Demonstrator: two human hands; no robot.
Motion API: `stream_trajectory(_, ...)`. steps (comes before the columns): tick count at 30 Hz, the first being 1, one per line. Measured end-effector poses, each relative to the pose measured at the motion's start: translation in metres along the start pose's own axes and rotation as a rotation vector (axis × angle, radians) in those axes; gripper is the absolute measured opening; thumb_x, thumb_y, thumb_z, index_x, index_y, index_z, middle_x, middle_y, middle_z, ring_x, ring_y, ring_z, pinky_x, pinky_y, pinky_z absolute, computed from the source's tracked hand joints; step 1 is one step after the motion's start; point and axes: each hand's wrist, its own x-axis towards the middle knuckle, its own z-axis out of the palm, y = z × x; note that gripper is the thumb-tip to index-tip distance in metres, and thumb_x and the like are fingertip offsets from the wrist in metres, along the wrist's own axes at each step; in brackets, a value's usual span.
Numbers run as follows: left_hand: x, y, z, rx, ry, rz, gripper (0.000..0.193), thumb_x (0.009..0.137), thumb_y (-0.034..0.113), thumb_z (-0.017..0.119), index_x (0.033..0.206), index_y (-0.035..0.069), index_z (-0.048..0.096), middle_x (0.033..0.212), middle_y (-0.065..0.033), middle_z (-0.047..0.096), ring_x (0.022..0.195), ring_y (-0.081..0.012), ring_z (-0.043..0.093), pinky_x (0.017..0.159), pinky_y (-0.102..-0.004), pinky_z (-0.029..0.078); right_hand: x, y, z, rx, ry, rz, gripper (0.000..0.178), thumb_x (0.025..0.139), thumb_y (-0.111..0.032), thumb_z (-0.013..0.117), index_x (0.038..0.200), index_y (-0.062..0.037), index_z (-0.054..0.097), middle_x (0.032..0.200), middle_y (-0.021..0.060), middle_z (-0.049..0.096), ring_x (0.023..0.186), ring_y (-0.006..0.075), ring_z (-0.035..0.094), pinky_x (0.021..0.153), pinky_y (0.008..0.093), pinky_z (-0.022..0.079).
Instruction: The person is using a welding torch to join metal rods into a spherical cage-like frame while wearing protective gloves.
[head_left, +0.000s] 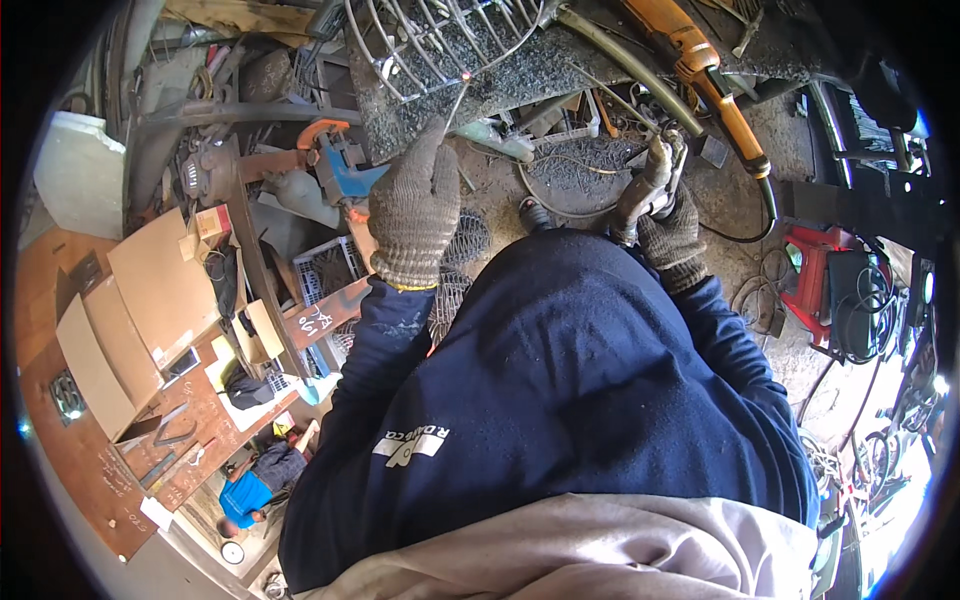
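The worker's two gloved hands are above the navy-clad lap, level with the near side of a dark worktop [384,128] at top centre of the frame. On it rests a silver wire rack [441,38], top centre-left, overhanging nothing that I can confirm.

The left hand [415,215], centre-left, has its fingers drawn together and appears to pinch a thin rod [457,107]. The rod points up to the rack's lower edge, where a small red glow [467,76] shows. Judged reason: holding it by the far end keeps the fingers clear of heat. The exact finger contact is hidden.

The right hand [670,235], right of centre, is closed around a grey clamp-like holder [650,185]. A second rod [615,98] projects from it toward the upper left, its tip apart from the rack. The low grip presumably leaves the rod's full length free of the glove.

An orange power tool [690,45] lies at upper right beside a metal tube [630,60]; it is probably set aside there to be within reach. A blue-and-orange clamp [345,165] stands left of the left hand. Cardboard [165,285] occupies the left. Another person [255,490] is at lower left, well apart from the work.
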Motion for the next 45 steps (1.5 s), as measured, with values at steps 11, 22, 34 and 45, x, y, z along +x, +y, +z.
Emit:
stream_trajectory(11,0.025,0.006,0.024,0.117,0.053,0.104,0.031,0.090,0.019,0.064,0.120,0.012,0.066,0.096,-0.0161,0.072,0.082,-0.0335,0.071,0.071,-0.0417,0.057,-0.007,0.018,-0.003,-0.036,0.070,0.020,0.051,0.079,-0.022,0.078,0.122,-0.0023,0.058,0.112,0.0129,0.066,0.107,0.0245,0.064,0.093,0.0368,0.049)
stream_trajectory(22,0.028,0.020,0.019,0.218,0.019,0.140,0.031,0.091,0.018,0.063,0.121,0.011,0.066,0.103,-0.0160,0.072,0.089,-0.0343,0.071,0.078,-0.0418,0.056,-0.010,0.023,-0.008,-0.007,0.103,0.051,0.055,0.077,-0.023,0.079,0.122,-0.0009,0.057,0.108,0.0161,0.067,0.105,0.0243,0.065,0.091,0.0365,0.050)
stream_trajectory(34,0.043,0.043,-0.005,0.099,0.142,0.186,0.028,0.095,0.018,0.061,0.119,0.005,0.065,0.105,-0.0151,0.072,0.090,-0.0248,0.072,0.078,-0.0339,0.057,-0.009,0.010,-0.011,0.022,0.090,-0.002,0.050,0.077,-0.022,0.079,0.117,-0.0010,0.058,0.106,0.0137,0.067,0.102,0.0224,0.065,0.090,0.0351,0.050)
stream_trajectory(45,0.189,-0.017,-0.059,0.472,-0.125,0.358,0.050,0.085,-0.006,0.057,0.131,0.014,0.058,0.126,-0.0149,0.062,0.116,-0.0327,0.059,0.101,-0.0356,0.048,-0.006,0.033,-0.011,0.074,0.054,0.062,0.059,0.079,-0.019,0.079,0.128,0.0001,0.052,0.114,0.0125,0.066,0.108,0.0214,0.064,0.095,0.0348,0.049)
